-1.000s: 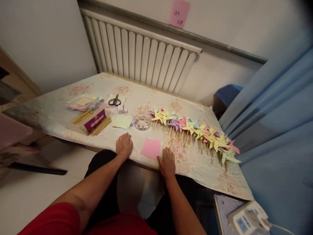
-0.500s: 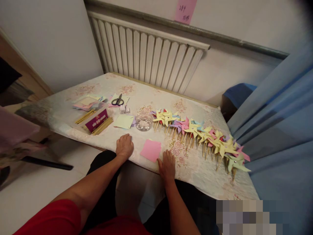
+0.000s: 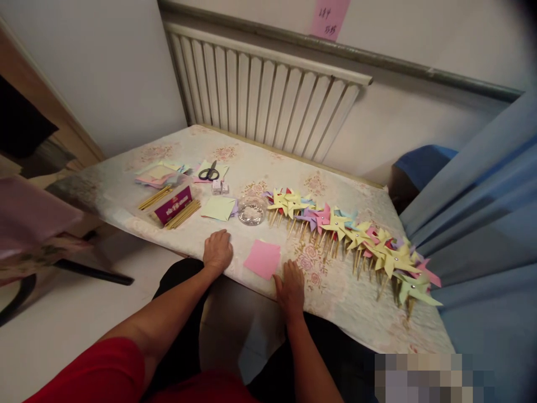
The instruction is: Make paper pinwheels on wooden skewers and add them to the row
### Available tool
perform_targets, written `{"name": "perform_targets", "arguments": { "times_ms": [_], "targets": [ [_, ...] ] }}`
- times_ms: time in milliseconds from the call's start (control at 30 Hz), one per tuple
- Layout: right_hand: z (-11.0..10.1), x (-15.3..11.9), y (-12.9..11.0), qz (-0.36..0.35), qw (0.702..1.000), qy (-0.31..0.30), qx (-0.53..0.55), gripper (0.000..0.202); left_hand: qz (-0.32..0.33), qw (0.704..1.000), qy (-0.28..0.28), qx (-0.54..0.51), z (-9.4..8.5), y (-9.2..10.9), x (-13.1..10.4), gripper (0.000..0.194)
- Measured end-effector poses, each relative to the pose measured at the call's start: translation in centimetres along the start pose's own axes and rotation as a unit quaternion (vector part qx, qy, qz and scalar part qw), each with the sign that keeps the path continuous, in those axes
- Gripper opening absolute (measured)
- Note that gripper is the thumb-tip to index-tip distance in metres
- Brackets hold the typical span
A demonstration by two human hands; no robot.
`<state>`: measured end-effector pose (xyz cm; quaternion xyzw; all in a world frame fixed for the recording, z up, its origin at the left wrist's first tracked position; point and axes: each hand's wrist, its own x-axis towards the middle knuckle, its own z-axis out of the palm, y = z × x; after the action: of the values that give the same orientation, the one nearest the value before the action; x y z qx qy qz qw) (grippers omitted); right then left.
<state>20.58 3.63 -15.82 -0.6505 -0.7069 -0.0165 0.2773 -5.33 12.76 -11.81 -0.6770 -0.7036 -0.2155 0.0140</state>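
Observation:
My left hand lies on the table's front edge, fingers stretched forward, holding nothing. To the right of the pink paper squares, my right hand rests flat with its fingers out and its thumb near their corner. The pink paper squares lie in a small stack between both hands. Beyond them stands a round clear dish with small shiny pieces in it. Pale green paper squares lie left of the dish. A long row of finished paper pinwheels on sticks runs along the right side.
On the left, wooden sticks lie beside a purple-labelled clear box. Black-handled scissors, small white boxes and more coloured paper sit behind. A radiator borders the back, and a blue curtain hangs at the right.
The view has shifted slightly, so the whole scene sits a little further right. My hands keep their places on the table, and nothing on it has moved.

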Motion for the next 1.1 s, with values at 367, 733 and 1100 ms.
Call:
{"name": "perform_targets", "arguments": {
  "times_ms": [367,733,1100],
  "targets": [
    [0.3,0.0,0.6,0.019,0.995,0.054,0.077,0.054,0.012,1.0,0.001,0.001,0.0,-0.1,-0.2,0.03],
    [-6.1,4.7,-1.9,0.309,0.865,0.09,0.385,0.031,0.02,1.0,-0.003,-0.021,0.2,-0.3,-0.1,0.029],
    [-25.3,2.2,-19.9,-0.136,0.767,-0.088,0.621,0.024,0.028,0.999,0.005,-0.028,0.0,-0.1,-0.4,0.029]
  ]
}}
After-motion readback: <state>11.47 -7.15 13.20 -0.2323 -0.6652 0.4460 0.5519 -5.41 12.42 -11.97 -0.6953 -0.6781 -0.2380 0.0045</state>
